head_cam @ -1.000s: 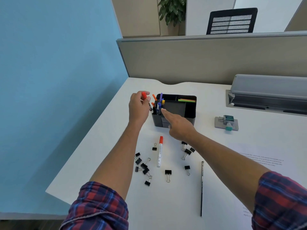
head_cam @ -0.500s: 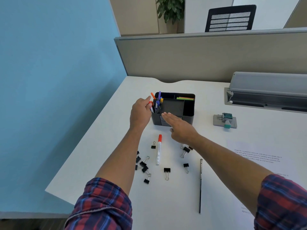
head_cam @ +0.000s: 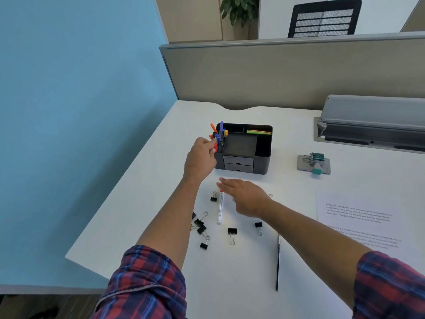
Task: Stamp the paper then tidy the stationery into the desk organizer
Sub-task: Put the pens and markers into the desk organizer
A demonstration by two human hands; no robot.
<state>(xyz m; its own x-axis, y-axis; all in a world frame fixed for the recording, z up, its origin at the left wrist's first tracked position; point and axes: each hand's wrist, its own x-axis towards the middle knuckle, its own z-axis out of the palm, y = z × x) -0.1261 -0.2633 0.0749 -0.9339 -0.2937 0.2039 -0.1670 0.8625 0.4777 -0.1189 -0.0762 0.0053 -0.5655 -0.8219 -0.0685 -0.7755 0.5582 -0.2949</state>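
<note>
Head view. The desk organizer (head_cam: 243,149) stands at twelve o'clock from the loose items, its pen compartment at the left end. The left hand (head_cam: 200,158) is at that compartment, fingers curled round the red-capped marker (head_cam: 215,147), which stands nearly upright and partly inside among the other pens (head_cam: 220,134).

The right hand (head_cam: 246,196) hovers low over the desk with fingers straight and extended, holding nothing. Its fingertips (head_cam: 222,184) point toward nine o'clock and lie just above the orange-capped end of the white marker (head_cam: 220,208). That marker's long axis runs twelve to six o'clock, cap toward the organizer, so the fingers lie across it at its far end. The right hand is plainly the nearer one.

Judgement: the white marker is next for pick-up; the hand needs to drop and close across the barrel.

Binder clips (head_cam: 231,231) lie scattered from six to eight o'clock of the marker; the pencil (head_cam: 278,261) lies toward five o'clock, parallel to it. The stamp (head_cam: 314,163) and the paper (head_cam: 358,217) sit well apart at three o'clock.
</note>
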